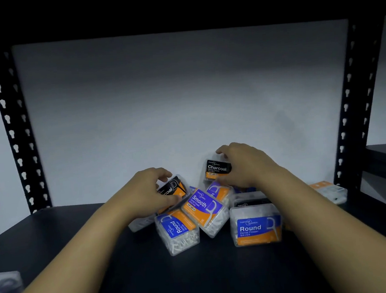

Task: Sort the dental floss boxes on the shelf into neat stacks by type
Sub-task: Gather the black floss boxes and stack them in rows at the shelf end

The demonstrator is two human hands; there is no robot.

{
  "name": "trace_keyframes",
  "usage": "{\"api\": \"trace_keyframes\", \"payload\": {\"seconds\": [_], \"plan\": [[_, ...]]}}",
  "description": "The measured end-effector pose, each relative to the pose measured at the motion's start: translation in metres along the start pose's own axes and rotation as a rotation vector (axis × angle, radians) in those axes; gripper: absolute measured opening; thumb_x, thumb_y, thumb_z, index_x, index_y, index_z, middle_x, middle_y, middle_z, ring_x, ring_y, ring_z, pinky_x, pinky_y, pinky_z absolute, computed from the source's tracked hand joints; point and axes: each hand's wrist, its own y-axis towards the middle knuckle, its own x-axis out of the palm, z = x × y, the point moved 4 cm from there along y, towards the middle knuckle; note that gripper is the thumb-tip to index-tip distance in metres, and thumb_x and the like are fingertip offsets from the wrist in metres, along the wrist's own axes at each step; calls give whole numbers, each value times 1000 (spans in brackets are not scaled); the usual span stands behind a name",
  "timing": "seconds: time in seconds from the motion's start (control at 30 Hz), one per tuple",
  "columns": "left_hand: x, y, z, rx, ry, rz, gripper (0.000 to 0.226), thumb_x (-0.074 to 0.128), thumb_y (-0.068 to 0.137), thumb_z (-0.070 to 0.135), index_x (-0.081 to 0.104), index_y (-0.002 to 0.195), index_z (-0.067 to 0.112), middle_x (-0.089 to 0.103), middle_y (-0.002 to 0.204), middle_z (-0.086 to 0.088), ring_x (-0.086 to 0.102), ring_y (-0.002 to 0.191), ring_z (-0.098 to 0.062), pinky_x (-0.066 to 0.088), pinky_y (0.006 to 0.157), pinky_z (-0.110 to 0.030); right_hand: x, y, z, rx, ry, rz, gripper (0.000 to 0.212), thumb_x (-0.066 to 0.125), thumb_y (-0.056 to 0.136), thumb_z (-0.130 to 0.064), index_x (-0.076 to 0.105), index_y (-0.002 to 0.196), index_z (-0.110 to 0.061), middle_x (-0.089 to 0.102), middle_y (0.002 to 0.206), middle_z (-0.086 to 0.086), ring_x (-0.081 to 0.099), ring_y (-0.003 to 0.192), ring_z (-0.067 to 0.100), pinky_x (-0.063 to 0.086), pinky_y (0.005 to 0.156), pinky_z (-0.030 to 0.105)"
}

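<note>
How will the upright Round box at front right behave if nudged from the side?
The upright Round box looks like rigid clear plastic, so it should probably slide as one stiff piece on the dark shelf. It stands on a narrow edge, so a high push may tip it. The floss picks visible inside suggest it is light, and they may shift.

Black-and-orange Charcoal boxes (217,169), blue-and-orange Round box (256,230), black shelf (129,280).
</note>
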Motion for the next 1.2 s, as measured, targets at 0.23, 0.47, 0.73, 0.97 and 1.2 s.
{"api": "trace_keyframes", "payload": {"seconds": [0.23, 0.47, 0.73, 0.97, 1.2], "plan": [[7, 0, -1, 29, -2, -13, 71, 88, 71, 34, 58, 135, 25, 61, 126, 8, 61, 105, -9, 48, 82, -21, 9, 1, -10, 10, -32, 63, 72, 73, 77, -59, 56, 140, -27, 59, 133, 0, 54, 126, 24, 48, 101, 43], [9, 1, -2, 51, 14, 27, 70, 90, 67, 36, 61, 130, 26, 62, 119, 10, 61, 101, -8, 51, 83, -25, 14, 4, -11, 47, -5, 77, 70, 76, 76, -62, 61, 135, -28, 60, 131, 0, 56, 124, 25, 51, 97, 42], [-4, -1, 4, 60, -86, 248, 72, 92, 64, 36, 64, 128, 20, 64, 120, 4, 62, 104, -15, 53, 88, -32, 20, 9, -8, 86, 74, 84, 60, 80, 70, -59, 65, 120, -29, 63, 118, -1, 60, 113, 23, 53, 90, 40], [-3, -2, 6, 65, -108, 256, 67, 92, 66, 33, 64, 125, 20, 62, 118, 3, 60, 104, -16, 48, 84, -27, 27, 9, -9, 35, 71, 58, 41, 72, 81, -46, 56, 113, -25, 67, 109, -1, 62, 104, 24, 51, 81, 36], [-3, -4, 7, 100, -81, 245, 67, 93, 64, 30, 61, 123, 26, 59, 112, 3, 58, 100, -17, 48, 81, -30, 30, 12, -4, -44, 95, 29, 53, 68, 95, -41, 58, 142, -20, 58, 133, 6, 58, 124, 26, 50, 101, 43]]}}
